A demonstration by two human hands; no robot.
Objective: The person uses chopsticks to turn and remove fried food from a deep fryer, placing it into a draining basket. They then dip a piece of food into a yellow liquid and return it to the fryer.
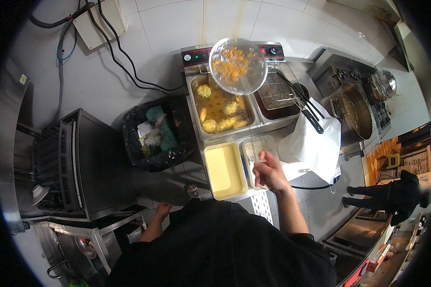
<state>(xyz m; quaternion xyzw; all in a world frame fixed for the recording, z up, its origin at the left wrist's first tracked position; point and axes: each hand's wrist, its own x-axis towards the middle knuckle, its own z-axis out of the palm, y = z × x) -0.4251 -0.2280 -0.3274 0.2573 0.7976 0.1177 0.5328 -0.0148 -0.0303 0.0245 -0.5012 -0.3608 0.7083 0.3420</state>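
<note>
My right hand (pixel 271 172) grips the thin handle of a round wire-mesh skimmer (pixel 249 80). Orange-brown fried bits (pixel 233 64) lie in its bowl, held above the back of a deep fryer. Pieces of battered food (pixel 210 125) float in the oil of the left fryer tank (pixel 221 106). Below my right hand is a clear plastic container (pixel 260 143), its contents partly hidden. Left of that stands a tub of pale yellow batter (pixel 224 170). My left hand (pixel 164 210) hangs low at my side, near the floor in view, with its fingers mostly hidden.
A wire fry basket (pixel 274 89) sits over the right tank. White paper (pixel 318 140) and black-handled tools (pixel 312 122) lie to its right, before a large pot (pixel 355 111). A lined rubbish bin (pixel 133 143) stands left of the fryer. Another person (pixel 391 193) stands far right.
</note>
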